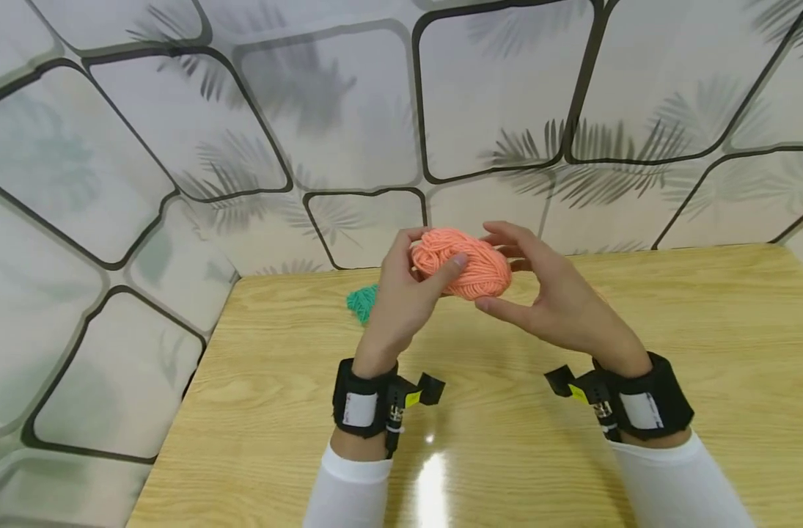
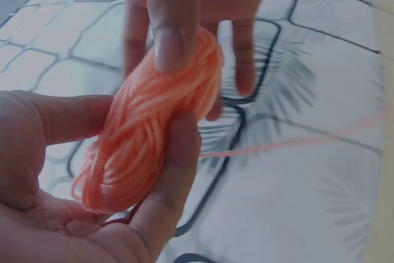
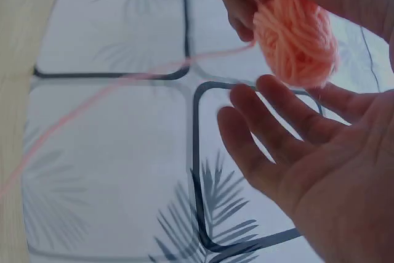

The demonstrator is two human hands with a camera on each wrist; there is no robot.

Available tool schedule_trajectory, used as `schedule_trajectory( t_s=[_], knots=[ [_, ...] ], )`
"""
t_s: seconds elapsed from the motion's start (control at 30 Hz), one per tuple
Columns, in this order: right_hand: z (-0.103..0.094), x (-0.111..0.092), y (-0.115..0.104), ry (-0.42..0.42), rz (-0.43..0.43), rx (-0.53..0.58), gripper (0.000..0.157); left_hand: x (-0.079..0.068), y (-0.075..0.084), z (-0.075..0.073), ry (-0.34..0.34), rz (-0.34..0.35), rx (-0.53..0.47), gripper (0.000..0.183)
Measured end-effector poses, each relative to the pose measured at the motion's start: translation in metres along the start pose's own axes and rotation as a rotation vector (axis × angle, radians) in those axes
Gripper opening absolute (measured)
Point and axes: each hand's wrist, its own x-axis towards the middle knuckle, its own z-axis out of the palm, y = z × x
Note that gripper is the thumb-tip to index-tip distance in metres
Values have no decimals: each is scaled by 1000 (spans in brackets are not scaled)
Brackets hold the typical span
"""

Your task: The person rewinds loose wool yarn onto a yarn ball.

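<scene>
My left hand [image 1: 401,290] grips a coral-pink ball of yarn [image 1: 474,264], its thumb lying across the front of the strands. The ball is held above the table's far side. At its right end is my right hand [image 1: 549,290], fingers extended and spread, the thumb tip right at the ball's lower edge. In the left wrist view, that thumb overlaps the top of the yarn ball [image 2: 132,133]. One loose pink strand [image 3: 123,81] trails away from the ball in both wrist views. Partly hidden behind my left hand, a green bundle of yarn [image 1: 359,303] rests on the table.
A light wood-grain table [image 1: 276,411] spreads beneath both arms. Beyond its back edge rises a pale covering [image 1: 348,110] with dark outlined blocks and leaf prints, which continues down the left side. Black bands with small cameras are strapped round both wrists.
</scene>
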Motion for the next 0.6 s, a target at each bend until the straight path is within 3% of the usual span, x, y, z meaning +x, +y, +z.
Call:
schedule_trajectory(
  t_s=[0.13,0.23,0.43,0.5,0.6],
  knots=[
    [2,7,-4,-61,66,233,73,-2,14,-11,38,37,-45,45],
    [3,9,-5,-67,106,330,64,-3,19,-16,43,59,-67,47],
    [-3,6,-7,-55,234,348,39,-6,24,-22,34,88,-68,49],
    [-4,6,-8,-43,235,334,33,-6,24,-24,30,88,-65,49],
    [0,8,-7,-29,197,311,41,-6,24,-25,19,81,-74,48]
  ],
)
